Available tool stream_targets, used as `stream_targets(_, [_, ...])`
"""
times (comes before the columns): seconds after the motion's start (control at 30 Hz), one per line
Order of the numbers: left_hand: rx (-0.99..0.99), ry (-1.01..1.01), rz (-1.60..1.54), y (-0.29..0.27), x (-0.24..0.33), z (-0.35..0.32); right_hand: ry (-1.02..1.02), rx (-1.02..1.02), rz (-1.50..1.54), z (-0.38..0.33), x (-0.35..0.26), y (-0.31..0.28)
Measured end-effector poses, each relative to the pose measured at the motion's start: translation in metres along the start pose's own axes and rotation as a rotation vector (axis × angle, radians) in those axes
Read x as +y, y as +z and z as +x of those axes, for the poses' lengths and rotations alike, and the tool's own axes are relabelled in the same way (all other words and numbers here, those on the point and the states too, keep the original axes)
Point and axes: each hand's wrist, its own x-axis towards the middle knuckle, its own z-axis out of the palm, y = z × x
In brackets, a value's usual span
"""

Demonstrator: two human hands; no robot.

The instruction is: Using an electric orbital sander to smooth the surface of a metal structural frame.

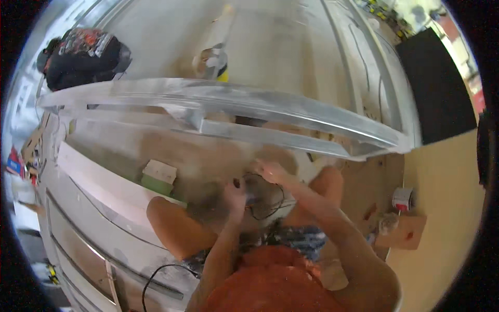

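Observation:
My left hand [235, 196] is closed in front of my lap around something with a dark round end [236, 183]; haze and blur hide its kind. Just to the right and a little farther away, my right hand [270, 170] has its fingers curled together, and what they hold, if anything, cannot be made out. A thin black cord [283, 195] loops between and below the two hands. Both hands are between my bent knees, low over a dusty floor.
A long grey metal frame [296, 112] crosses ahead of my hands. On the left lie a pale plank [104, 182] and a white-and-green block [159, 172]. Another person [86, 60] is at the far left. A black panel [436, 88] and a tan box [410, 231] are on the right.

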Motion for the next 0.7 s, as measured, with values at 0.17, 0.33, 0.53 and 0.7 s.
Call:
stream_targets(0.17, [0.005,0.129,-0.008,0.021,-0.019,-0.001,0.27,-0.084,-0.109,0.107,0.059,0.109])
stream_targets(0.33, [0.032,0.226,-0.084,0.015,-0.029,-0.005,0.479,0.027,-0.12,0.178,0.098,0.116])
stream_targets(0.53, [0.004,0.147,-0.119,0.012,-0.023,-0.002,0.557,0.39,0.042,0.179,0.09,0.083])
stream_targets(0.7, [0.085,0.164,-0.123,-0.014,-0.031,0.007,0.582,0.617,0.804,0.099,-0.022,0.064])
